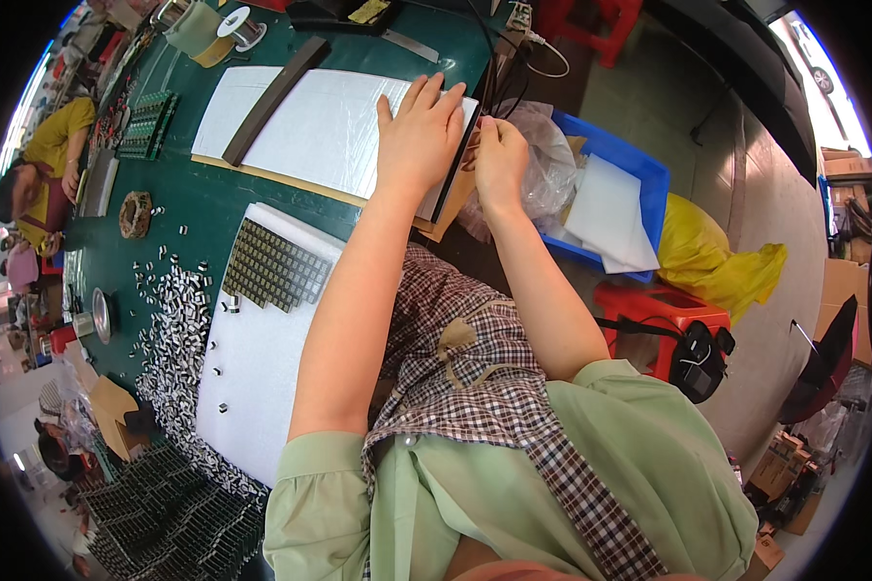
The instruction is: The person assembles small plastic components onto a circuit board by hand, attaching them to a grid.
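My left hand lies flat with its fingers spread on a white sheet, which looks partly covered by shiny clear film. Just beyond the sheet's right end, my right hand is closed, thumb against curled fingers; what it pinches, if anything, is hidden. A dark strip runs along that end, between the two hands. Across the sheet's left part rests a dark flat bar. Brown board shows under the sheet's near edge.
On the green table, a white foam sheet bears a grid of small dark parts beside a heap of small metallic parts. A wire spool stands far left. Right are a blue bin and red stool. Another person sits left.
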The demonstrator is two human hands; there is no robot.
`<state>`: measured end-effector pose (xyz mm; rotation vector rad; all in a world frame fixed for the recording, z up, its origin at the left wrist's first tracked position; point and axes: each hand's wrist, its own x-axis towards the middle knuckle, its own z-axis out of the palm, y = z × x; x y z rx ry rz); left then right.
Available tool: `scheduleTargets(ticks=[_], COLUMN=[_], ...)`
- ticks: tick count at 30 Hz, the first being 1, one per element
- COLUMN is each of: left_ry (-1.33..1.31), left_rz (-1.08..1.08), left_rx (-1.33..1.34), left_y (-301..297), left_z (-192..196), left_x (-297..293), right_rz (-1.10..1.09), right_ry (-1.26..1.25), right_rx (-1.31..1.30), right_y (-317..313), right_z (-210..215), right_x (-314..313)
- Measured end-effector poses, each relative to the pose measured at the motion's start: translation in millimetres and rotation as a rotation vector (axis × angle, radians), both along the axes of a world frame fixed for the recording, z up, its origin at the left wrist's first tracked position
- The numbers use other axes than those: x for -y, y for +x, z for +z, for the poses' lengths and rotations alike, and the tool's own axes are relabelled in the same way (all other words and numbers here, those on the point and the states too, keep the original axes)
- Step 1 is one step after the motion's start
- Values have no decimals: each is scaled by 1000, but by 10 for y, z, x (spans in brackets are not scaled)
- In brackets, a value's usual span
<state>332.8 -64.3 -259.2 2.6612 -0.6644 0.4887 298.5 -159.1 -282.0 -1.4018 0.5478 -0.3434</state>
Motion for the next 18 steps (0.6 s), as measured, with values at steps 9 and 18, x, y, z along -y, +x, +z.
scheduleTargets(ticks=[9, 18], left_ry=[21, -8], left_rz=[9, 1], left_rx=[-32, -16], left_y=[-10, 5], left_z=[-2, -25], left_x=[3, -15], right_rz=[-134, -98], right_ry=[-301, -143], right_rx=[0, 95], right_y=[113, 90], right_z=[-64, -113], right_x=[-200, -188])
